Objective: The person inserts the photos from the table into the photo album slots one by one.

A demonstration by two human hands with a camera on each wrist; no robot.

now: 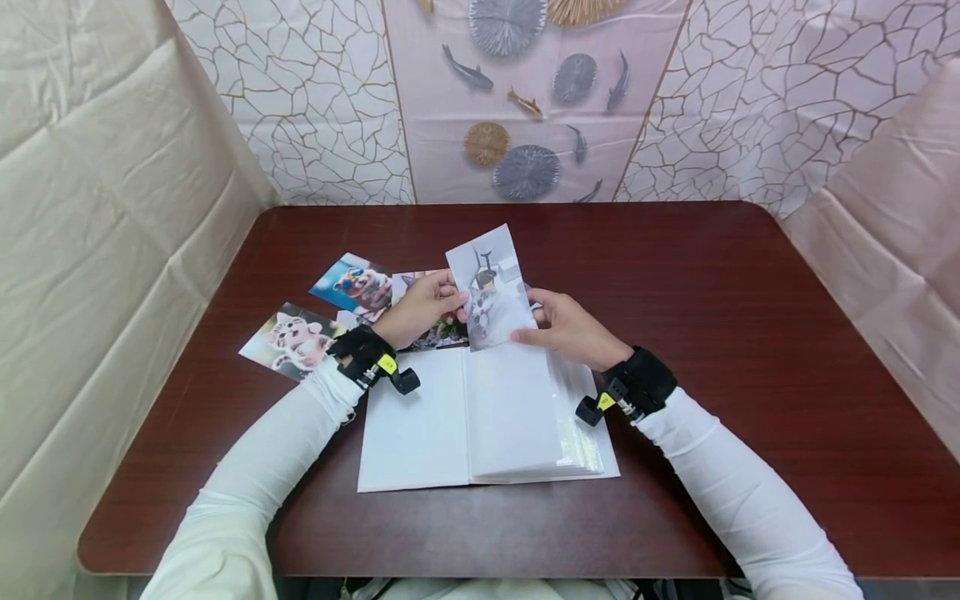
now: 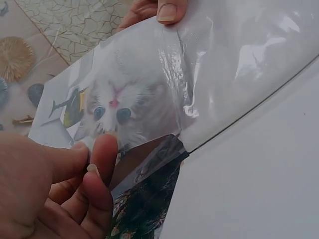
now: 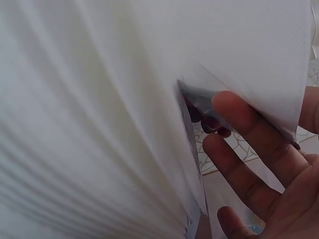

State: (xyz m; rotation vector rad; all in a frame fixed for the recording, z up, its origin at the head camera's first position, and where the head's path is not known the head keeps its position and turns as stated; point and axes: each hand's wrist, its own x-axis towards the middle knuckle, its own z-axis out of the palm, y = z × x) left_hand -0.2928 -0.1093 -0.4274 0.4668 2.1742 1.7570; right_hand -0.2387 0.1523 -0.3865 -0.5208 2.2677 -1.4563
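Note:
A photo of a white kitten (image 1: 491, 283) stands above the top edge of an open photo album (image 1: 416, 425). My left hand (image 1: 422, 312) pinches the photo's left edge between thumb and fingers. In the left wrist view, the clear sleeve (image 2: 224, 64) of a page meets the lower end of the photo (image 2: 124, 94); how far it lies inside is hard to tell. My right hand (image 1: 567, 329) pinches the top of the album page by the photo's right side. Seen from the right wrist, its fingers (image 3: 249, 114) lie behind the page (image 3: 239, 45), with the thumb mostly hidden.
Left of the album lie a photo of a pale cartoon animal (image 1: 292, 337) and a blue-backed photo (image 1: 356, 285). Another photo (image 1: 442, 333) lies partly under my left hand. Everything rests on a dark red-brown table (image 1: 750, 333), with patterned cloth (image 1: 300, 92) behind it.

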